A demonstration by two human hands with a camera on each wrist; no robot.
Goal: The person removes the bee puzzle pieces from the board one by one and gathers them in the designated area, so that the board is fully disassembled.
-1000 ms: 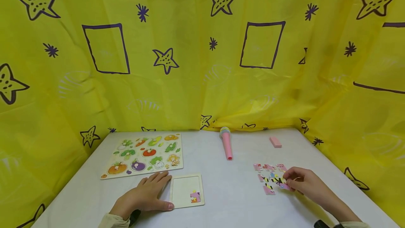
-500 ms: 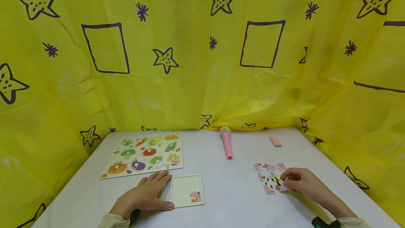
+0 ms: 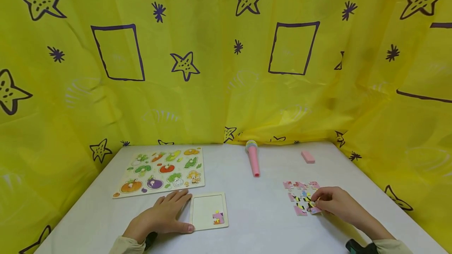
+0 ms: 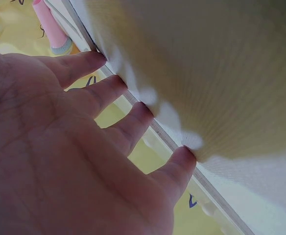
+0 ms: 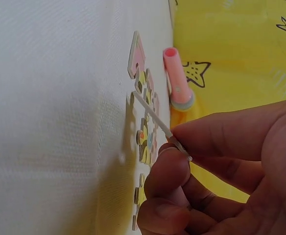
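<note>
My right hand [image 3: 333, 205] pinches a pink jigsaw piece [image 5: 152, 112] between thumb and fingertips; in the right wrist view that piece is tilted, one edge near the white table. Around it lie several loose jigsaw pieces [image 3: 300, 185] in pink, yellow and black. My left hand [image 3: 166, 214] lies with spread, straight fingers beside a small square wooden puzzle frame [image 3: 208, 196], the thumb at its lower left corner. One pink and yellow piece [image 3: 218, 218] sits in the frame's lower right corner. In the left wrist view, fingertips [image 4: 143, 110] touch a thin edge.
Behind my left hand is a wooden vegetable peg puzzle board [image 3: 162, 171]. A pink toy microphone [image 3: 253, 162] lies at the back middle, with a pink block [image 3: 308, 157] to its right. A yellow patterned curtain [image 3: 212, 101] encloses the white table [image 3: 261, 214].
My right hand has shifted slightly to the left with the pinched jigsaw piece, closer to the loose pieces. The left hand and the puzzle frame have stayed where they were.
</note>
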